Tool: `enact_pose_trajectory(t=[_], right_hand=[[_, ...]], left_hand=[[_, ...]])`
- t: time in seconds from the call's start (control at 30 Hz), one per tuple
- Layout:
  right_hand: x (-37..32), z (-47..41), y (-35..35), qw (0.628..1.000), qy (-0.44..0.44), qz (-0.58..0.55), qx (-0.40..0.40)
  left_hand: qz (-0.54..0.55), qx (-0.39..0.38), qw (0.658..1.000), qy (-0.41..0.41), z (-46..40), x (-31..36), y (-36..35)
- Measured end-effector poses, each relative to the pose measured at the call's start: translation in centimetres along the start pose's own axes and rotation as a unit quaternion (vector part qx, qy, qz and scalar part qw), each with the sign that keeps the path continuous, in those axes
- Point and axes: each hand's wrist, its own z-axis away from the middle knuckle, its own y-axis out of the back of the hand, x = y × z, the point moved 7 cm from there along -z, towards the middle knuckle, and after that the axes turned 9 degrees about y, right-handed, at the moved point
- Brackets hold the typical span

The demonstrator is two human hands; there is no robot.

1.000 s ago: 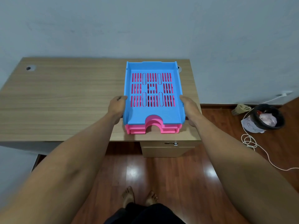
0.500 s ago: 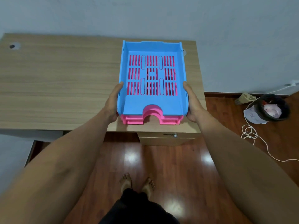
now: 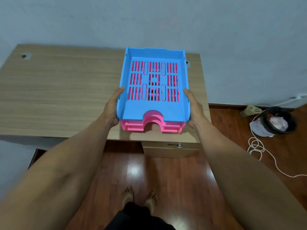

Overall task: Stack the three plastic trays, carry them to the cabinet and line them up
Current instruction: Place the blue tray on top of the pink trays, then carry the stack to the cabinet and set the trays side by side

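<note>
Left arm: I am reaching forward, my left hand (image 3: 111,109) pressing the left wall of the stack, thumb lying along the blue rim.
Right arm: I am reaching forward likewise, my right hand (image 3: 194,109) clasping the right wall, thumb up on the rim.
Grip: both hands are closing on the stack from either side, fingers tucked under and hidden.
Stack: the blue tray (image 3: 153,90) is sitting on top, slotted floor showing pink through it; two pink trays (image 3: 150,126) are nesting beneath, arched notches facing me.
Place: the stack is over the near right corner of the table (image 3: 66,93); whether it is touching the wood I cannot tell.
</note>
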Motion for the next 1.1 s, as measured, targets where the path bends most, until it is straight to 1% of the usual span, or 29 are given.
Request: enact_pose_trajectory(t=[0.13, 0.37, 0.53, 0.67, 0.8, 0.93, 1.0, 1.03, 1.1], right_hand=[[-1.6, 0.7, -2.6, 1.000, 0.025, 0.011, -0.007], [-2.4, 2.9, -9.8, 0.997, 0.042, 0.017, -0.062], [-1.2, 5.2, -17.3, 0.992, 0.043, 0.028, -0.112], [1.5, 8.8, -25.4, 0.981, 0.026, 0.041, -0.186], [5.7, 14.6, -33.5, 0.961, 0.013, 0.059, -0.269], [10.9, 22.4, -40.9, 0.937, -0.014, 0.069, -0.341], [14.1, 26.9, -44.2, 0.916, -0.050, 0.064, -0.393], [15.9, 29.5, -45.9, 0.899, -0.075, 0.061, -0.427], [19.2, 34.6, -48.5, 0.873, -0.117, 0.066, -0.470]], left_hand=[[0.014, 0.013, 0.999, -0.028, 2.5, 2.0, 0.4], [0.023, 0.057, 0.993, -0.096, 9.3, 5.0, 4.3], [0.055, 0.119, 0.980, -0.153, 16.8, 6.0, 9.7], [0.101, 0.139, 0.966, -0.192, 25.3, 5.8, 14.0], [0.137, 0.175, 0.937, -0.269, 35.6, 4.2, 18.9], [0.165, 0.265, 0.897, -0.313, 47.1, 0.5, 24.8], [0.174, 0.309, 0.876, -0.326, 52.9, -2.0, 27.4], [0.179, 0.328, 0.864, -0.336, 55.8, -3.4, 28.6], [0.193, 0.359, 0.840, -0.357, 61.7, -6.4, 30.6]])
